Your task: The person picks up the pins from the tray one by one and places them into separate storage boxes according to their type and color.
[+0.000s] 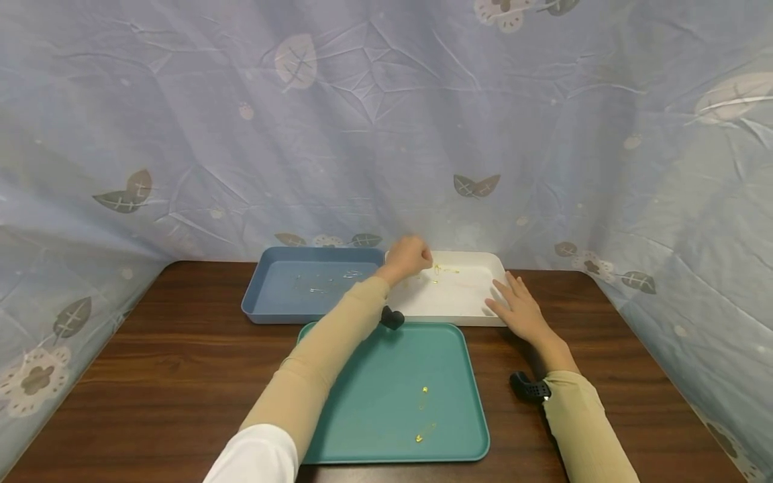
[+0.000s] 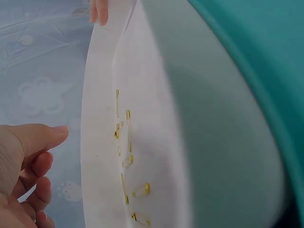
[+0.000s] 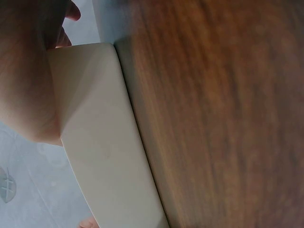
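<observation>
Over the left end of a white tray [image 1: 465,295], my left hand [image 1: 408,257] hovers with thumb and fingers apart. Nothing shows between them in the left wrist view, where the fingers [image 2: 42,190] are loosely bent. Several gold safety pins [image 2: 129,130] lie scattered on the white tray's floor. My right hand [image 1: 519,307] rests at that tray's right end, fingers spread. In the right wrist view it lies against the tray's outer wall [image 3: 104,137]. Two more gold safety pins, one of them lower [image 1: 419,438], lie on a teal tray [image 1: 374,429] in front.
A blue tray [image 1: 274,305] with several silver safety pins [image 1: 317,290] stands left of the white one. All the trays are on a dark wooden table [image 1: 151,389]. A patterned curtain [image 1: 362,154] hangs behind and along both sides.
</observation>
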`<state>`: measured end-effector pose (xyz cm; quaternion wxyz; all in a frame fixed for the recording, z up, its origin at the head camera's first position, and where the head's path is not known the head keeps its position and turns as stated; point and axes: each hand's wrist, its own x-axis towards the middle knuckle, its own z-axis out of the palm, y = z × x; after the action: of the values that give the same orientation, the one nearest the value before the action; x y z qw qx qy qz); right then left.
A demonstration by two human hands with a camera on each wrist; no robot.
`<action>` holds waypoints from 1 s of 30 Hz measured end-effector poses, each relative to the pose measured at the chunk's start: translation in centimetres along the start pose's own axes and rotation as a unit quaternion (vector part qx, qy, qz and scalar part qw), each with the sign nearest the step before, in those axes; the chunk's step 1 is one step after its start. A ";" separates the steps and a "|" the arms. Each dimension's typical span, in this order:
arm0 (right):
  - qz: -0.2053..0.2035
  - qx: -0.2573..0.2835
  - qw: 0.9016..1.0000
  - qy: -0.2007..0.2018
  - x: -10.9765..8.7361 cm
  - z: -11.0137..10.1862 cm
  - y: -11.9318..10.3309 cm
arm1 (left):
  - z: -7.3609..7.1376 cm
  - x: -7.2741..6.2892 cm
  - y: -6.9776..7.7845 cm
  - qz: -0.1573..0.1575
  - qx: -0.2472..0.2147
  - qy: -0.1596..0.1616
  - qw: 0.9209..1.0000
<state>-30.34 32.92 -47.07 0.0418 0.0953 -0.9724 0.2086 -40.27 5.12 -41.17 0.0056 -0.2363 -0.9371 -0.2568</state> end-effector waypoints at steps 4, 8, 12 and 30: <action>-0.001 -0.001 1.000 0.002 0.0 0.0 0.0 | -0.1 -0.5 -0.3 0.000 0.004 0.005 1.000; -0.002 -0.005 1.000 -0.001 0.1 -0.1 0.1 | -0.2 -0.9 -0.5 0.005 -0.012 0.009 1.000; -0.001 0.000 1.000 -0.003 0.1 -0.1 -0.1 | -0.5 -1.5 -0.7 0.023 -0.016 0.016 0.999; -0.002 0.005 1.000 -0.003 0.5 0.2 -0.1 | -1.8 -5.0 -0.9 0.073 -0.042 0.030 0.996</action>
<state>-30.84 32.68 -47.21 0.0387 0.0978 -0.9713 0.2135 -36.47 1.35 -40.72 0.0426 -0.2966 -0.9051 -0.3017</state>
